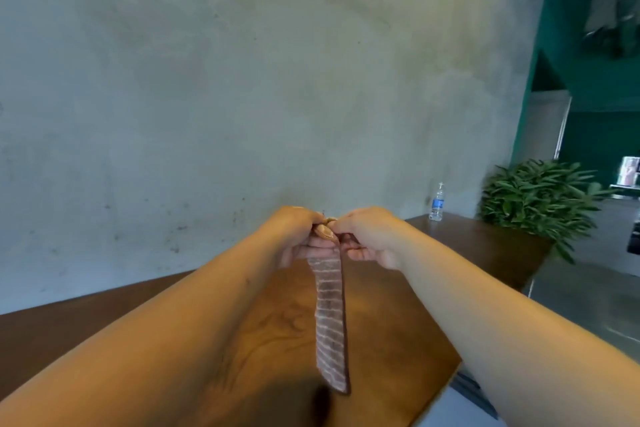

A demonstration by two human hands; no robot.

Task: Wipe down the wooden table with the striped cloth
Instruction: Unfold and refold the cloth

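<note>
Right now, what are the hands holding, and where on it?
Both the left hand and right hand pinch the striped cloth at its top edge; the rest hangs down.

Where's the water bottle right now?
In the head view, the water bottle stands upright at the far right end of the wooden table, against the concrete wall, just left of the leafy plant.

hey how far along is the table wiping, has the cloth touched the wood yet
Nothing looks wiped yet. The striped cloth hangs in the air above the wooden table, pinched at its top edge by the left hand and the right hand, each with a closed grip. In hand: holding it up. Left: lay it down and wipe the whole top, including around the water bottle.
</note>
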